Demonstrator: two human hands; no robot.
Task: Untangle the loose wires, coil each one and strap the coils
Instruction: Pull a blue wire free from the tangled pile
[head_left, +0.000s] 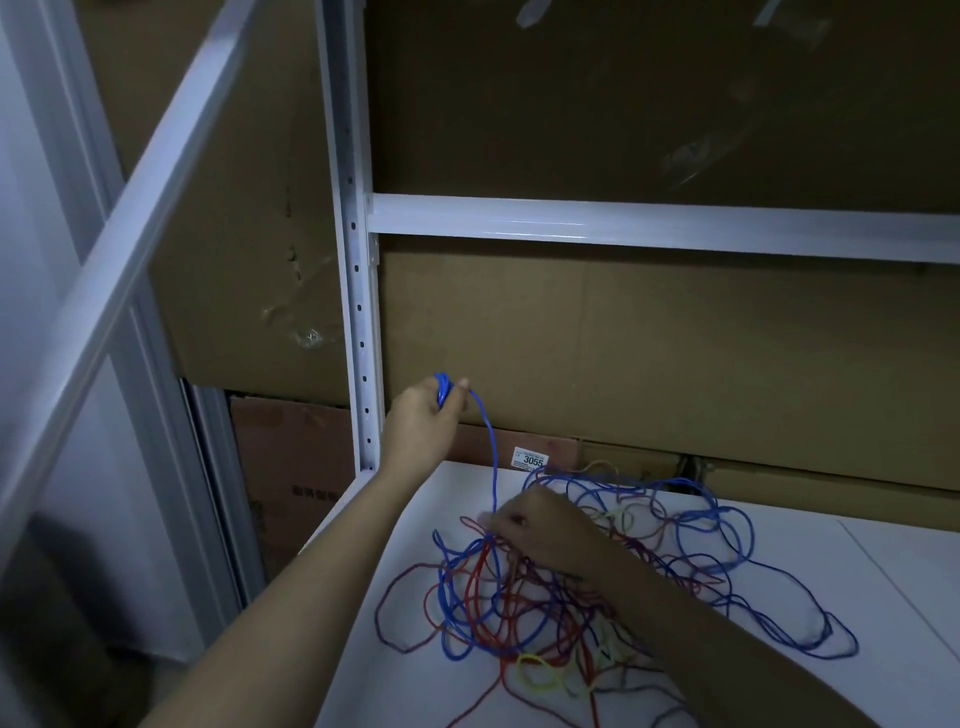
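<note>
Right hand (540, 525) pinches blue wire (491, 457) running up to left hand (423, 415).

The light is dim. A white metal shelving frame (358, 291) with a punched upright and a horizontal beam (649, 226) stands before large brown cardboard boxes (649, 358). One carries a label (531, 459), seemingly reading 3055. A white shelf surface (857, 582) lies below.
</note>
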